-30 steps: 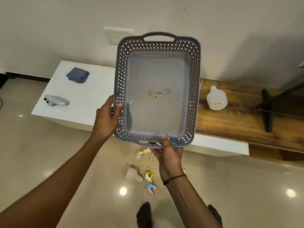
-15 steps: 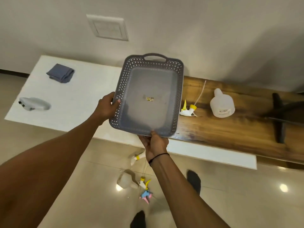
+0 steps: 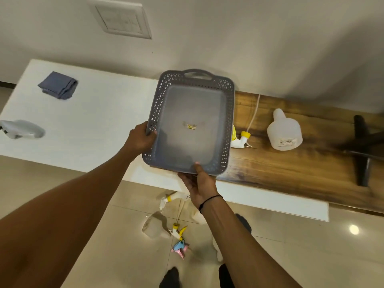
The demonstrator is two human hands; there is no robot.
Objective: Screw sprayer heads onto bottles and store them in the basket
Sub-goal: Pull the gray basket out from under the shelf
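grey perforated plastic basket [image 3: 192, 129] held over counter [image 3: 93, 121] edge; left hand [image 3: 141, 140] clamped on side rim, right hand [image 3: 199, 183] pinching near rim. likely light, stiff, empty; rims or handle suit the grip.

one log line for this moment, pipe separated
left hand grips basket side | right hand grips near edge | basket empty, above bench | bottle uncapped | sprayer loose

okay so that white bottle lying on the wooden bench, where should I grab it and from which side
Grip the bottle around its wide body, coming down from above. It lies on its side on the wooden bench, neck pointing toward the wall, and nothing touches it. The narrow neck probably offers less hold.
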